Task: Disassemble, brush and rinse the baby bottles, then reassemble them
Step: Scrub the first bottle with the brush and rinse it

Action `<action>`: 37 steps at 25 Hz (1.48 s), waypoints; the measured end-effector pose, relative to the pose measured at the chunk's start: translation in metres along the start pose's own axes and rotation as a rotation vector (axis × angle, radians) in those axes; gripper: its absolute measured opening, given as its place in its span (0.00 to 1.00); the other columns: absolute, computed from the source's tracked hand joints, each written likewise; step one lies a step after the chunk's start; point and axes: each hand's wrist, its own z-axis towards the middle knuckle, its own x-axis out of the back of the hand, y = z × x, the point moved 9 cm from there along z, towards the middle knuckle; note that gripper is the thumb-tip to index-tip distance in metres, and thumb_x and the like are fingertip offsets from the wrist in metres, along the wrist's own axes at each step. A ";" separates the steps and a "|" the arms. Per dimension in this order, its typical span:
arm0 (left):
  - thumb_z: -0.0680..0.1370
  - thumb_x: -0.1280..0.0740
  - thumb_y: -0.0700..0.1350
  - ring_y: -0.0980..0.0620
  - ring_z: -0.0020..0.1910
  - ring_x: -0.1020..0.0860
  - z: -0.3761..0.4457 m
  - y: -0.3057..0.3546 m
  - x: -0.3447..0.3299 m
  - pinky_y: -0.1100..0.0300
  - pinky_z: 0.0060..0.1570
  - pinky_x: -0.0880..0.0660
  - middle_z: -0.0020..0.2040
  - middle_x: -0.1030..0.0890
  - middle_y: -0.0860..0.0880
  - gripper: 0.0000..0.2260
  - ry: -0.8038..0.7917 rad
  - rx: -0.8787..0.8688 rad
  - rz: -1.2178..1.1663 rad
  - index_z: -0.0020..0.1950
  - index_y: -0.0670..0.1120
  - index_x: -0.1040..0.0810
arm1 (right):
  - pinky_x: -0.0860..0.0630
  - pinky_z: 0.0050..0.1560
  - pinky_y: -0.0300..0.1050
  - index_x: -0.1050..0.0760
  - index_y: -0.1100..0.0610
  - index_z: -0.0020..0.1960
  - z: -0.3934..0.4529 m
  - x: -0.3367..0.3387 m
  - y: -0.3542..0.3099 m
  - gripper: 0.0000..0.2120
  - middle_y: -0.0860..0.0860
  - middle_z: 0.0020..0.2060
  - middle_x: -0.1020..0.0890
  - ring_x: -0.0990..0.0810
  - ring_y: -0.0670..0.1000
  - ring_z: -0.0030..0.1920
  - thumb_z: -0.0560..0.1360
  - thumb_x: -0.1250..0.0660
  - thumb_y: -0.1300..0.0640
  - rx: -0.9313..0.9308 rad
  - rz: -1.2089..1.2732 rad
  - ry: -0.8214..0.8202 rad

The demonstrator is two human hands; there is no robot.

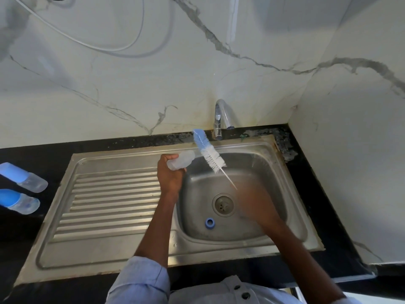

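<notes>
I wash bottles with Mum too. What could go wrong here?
The blue ring lies loose in the sink bowl near the drain; rinsing water might push it about. The brush is out of the bottle that the left hand grips, and may flick drops. The right hand is blurred.

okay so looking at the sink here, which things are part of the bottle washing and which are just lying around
Part of the job:
clear bottle body held by the left hand
bottle brush, right hand blurred
blue ring in the sink
two capped bottles on the counter
tap

Lying about:
cables on the wall
</notes>
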 end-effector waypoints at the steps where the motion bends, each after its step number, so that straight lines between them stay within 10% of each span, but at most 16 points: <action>1: 0.70 0.26 0.27 0.41 0.60 0.21 -0.001 0.002 -0.001 0.42 0.52 0.18 0.59 0.20 0.42 0.20 -0.013 -0.033 0.021 0.58 0.40 0.23 | 0.22 0.37 0.46 0.16 0.45 0.60 -0.002 0.000 -0.013 0.17 0.48 0.34 0.17 0.22 0.49 0.33 0.80 0.36 0.62 0.097 -0.177 0.038; 9: 0.68 0.30 0.24 0.52 0.62 0.23 -0.020 0.028 -0.022 0.66 0.55 0.25 0.59 0.22 0.52 0.22 -0.264 -0.440 0.292 0.53 0.46 0.22 | 0.25 0.47 0.49 0.20 0.49 0.53 0.013 -0.003 -0.078 0.12 0.54 0.48 0.16 0.18 0.60 0.50 0.76 0.40 0.57 0.184 -0.767 0.129; 17: 0.70 0.29 0.24 0.54 0.59 0.21 -0.020 0.027 -0.025 0.58 0.56 0.22 0.57 0.20 0.52 0.24 -0.356 -0.451 0.275 0.53 0.52 0.24 | 0.24 0.46 0.46 0.21 0.51 0.44 0.014 0.010 -0.095 0.09 0.52 0.43 0.17 0.17 0.58 0.48 0.71 0.40 0.56 0.189 -0.944 0.070; 20: 0.69 0.24 0.27 0.47 0.59 0.19 -0.017 0.020 -0.030 0.49 0.55 0.19 0.61 0.20 0.45 0.21 -0.385 -0.258 0.042 0.56 0.43 0.24 | 0.22 0.40 0.42 0.17 0.53 0.56 0.044 0.009 -0.086 0.14 0.51 0.42 0.18 0.18 0.52 0.41 0.81 0.41 0.59 0.036 -0.637 -0.064; 22: 0.72 0.23 0.32 0.38 0.52 0.17 -0.017 0.003 -0.033 0.45 0.53 0.17 0.64 0.22 0.40 0.23 -0.402 0.006 -0.214 0.62 0.45 0.27 | 0.37 0.22 0.36 0.19 0.54 0.62 0.045 -0.001 -0.056 0.17 0.48 0.31 0.28 0.33 0.45 0.25 0.84 0.44 0.62 -0.214 -0.126 -0.195; 26: 0.75 0.26 0.45 0.34 0.43 0.15 -0.029 -0.017 -0.045 0.49 0.43 0.16 0.63 0.22 0.37 0.25 -0.444 0.328 -0.446 0.69 0.45 0.31 | 0.48 0.20 0.33 0.23 0.56 0.64 0.030 -0.026 -0.027 0.17 0.48 0.28 0.35 0.44 0.41 0.21 0.85 0.48 0.63 -0.346 0.340 -0.405; 32: 0.77 0.27 0.51 0.48 0.42 0.19 -0.030 -0.028 -0.046 0.57 0.38 0.24 0.54 0.17 0.39 0.22 -0.314 0.402 -0.424 0.65 0.39 0.22 | 0.49 0.22 0.33 0.23 0.60 0.64 0.002 -0.038 -0.010 0.17 0.50 0.30 0.35 0.42 0.42 0.23 0.84 0.48 0.65 -0.428 0.561 -0.501; 37: 0.78 0.26 0.42 0.42 0.57 0.18 -0.030 -0.036 -0.036 0.50 0.50 0.16 0.64 0.21 0.36 0.22 -0.067 0.614 -0.881 0.69 0.37 0.27 | 0.44 0.22 0.36 0.17 0.57 0.59 0.009 -0.010 -0.005 0.15 0.53 0.29 0.27 0.37 0.45 0.23 0.82 0.41 0.65 -0.242 0.162 -0.164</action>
